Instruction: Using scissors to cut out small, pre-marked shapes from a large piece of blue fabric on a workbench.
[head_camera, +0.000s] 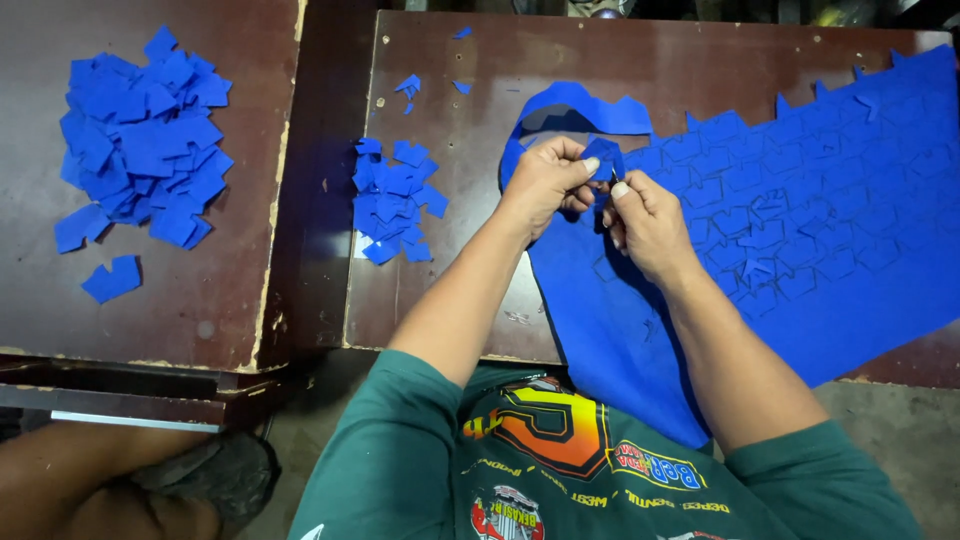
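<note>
A large blue sheet (800, 220), die-cut into many small shapes, lies across the brown table (470, 270) and hangs over its near edge. My left hand (545, 180) and my right hand (645, 220) meet at the sheet's upper left part. Both pinch one small blue cut piece (603, 155) between fingertips, just above the sheet. Behind the hands the sheet's leftover strip curls into a loop (575, 105).
A small pile of blue cut pieces (393, 200) lies on the same table, left of my hands. A bigger pile (145, 145) sits on a second brown table (150, 300) at the left. A few stray scraps (408, 87) lie farther back. Another person's limb (90, 480) shows at bottom left.
</note>
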